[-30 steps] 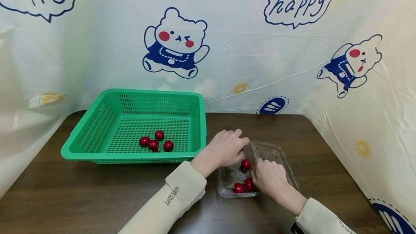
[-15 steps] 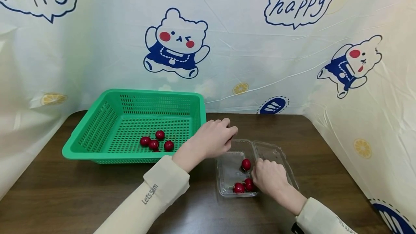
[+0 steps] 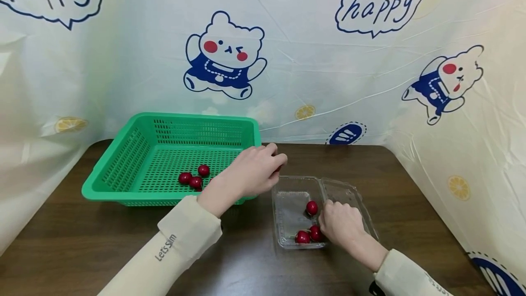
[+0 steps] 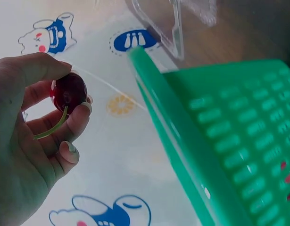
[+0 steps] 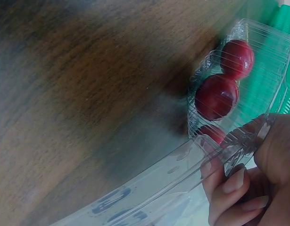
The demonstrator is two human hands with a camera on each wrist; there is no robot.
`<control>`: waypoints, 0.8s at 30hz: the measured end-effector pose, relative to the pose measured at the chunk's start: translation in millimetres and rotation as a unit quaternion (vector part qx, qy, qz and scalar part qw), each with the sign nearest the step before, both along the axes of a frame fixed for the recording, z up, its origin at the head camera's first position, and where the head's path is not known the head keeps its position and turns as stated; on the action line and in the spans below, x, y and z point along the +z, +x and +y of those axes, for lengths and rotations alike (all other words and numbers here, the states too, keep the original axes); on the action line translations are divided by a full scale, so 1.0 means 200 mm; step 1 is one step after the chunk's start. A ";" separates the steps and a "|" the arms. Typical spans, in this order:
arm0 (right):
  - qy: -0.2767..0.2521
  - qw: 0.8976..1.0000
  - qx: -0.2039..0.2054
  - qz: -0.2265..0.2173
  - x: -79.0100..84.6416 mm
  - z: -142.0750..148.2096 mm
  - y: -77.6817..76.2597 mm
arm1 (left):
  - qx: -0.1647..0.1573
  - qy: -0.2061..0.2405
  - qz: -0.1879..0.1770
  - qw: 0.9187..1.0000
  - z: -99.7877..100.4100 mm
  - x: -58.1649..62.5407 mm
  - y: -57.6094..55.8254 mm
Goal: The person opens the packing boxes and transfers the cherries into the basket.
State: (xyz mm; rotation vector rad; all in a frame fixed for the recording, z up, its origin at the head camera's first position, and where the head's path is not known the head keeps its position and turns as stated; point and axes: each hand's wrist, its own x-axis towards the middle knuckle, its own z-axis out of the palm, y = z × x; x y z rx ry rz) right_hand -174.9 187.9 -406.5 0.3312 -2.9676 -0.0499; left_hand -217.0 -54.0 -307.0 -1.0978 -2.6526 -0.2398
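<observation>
On the left of the desk (image 3: 246,273) stands the green basket (image 3: 123,196), its long axis running left to right across the desk; inside, three loose cherries (image 3: 196,182) lie near the front, with a sliver of a fourth beside the left wrist, and that forearm may hide more; just right of them, the left hand (image 3: 250,170) is above the basket's right end, thumb and fingertips pinched narrow on one cherry (image 4: 70,90), which hangs clear of the rim; this fruit is nearly round, so it has no marked long axis, but its stem (image 4: 53,130) gives it a direction, leaving the underside and curving down and back toward the palm in the left wrist view; further right sits the clear box (image 3: 292,211), its longer side running front to back and its lid (image 3: 343,191) folded out to the right; three cherries in the box (image 3: 315,233) remain, two close together at the near end and one further back; the right hand (image 3: 342,224) has its fingers curled on the plastic between box and lid; the work looks partway, with fruit in both containers and the pinched cherry not yet put down.
</observation>
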 end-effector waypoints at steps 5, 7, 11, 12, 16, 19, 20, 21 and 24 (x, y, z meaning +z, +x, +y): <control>-0.001 1.000 -0.001 -0.005 0.00 0.00 0.00 | 0.014 -0.004 0.002 1.000 -0.07 0.02 -0.01; -0.001 1.000 0.000 -0.005 0.00 0.00 0.00 | 0.020 -0.009 0.006 1.000 -0.11 0.03 -0.01; 0.000 1.000 -0.002 -0.004 0.00 0.00 0.00 | 0.029 -0.009 0.012 0.999 -0.17 0.03 -0.01; 0.000 1.000 -0.002 -0.004 0.00 0.00 0.00 | 0.032 -0.007 0.014 0.999 -0.19 0.02 -0.01; 0.001 1.000 -0.002 -0.004 0.00 0.01 0.00 | 0.038 -0.002 0.019 0.999 -0.24 0.02 -0.01; 0.001 1.000 -0.002 -0.003 0.00 0.01 0.00 | 0.043 0.001 0.020 0.999 -0.28 0.02 -0.02; 0.001 1.000 -0.002 -0.003 0.00 0.01 0.00 | 0.046 0.001 0.019 0.999 -0.29 0.02 -0.02; 0.001 1.000 -0.002 -0.004 0.00 0.01 0.00 | 0.048 0.001 0.019 0.999 -0.30 0.02 -0.02; 0.000 1.000 -0.001 -0.005 0.00 0.01 0.00 | 0.055 -0.001 0.021 0.998 -0.34 0.03 -0.03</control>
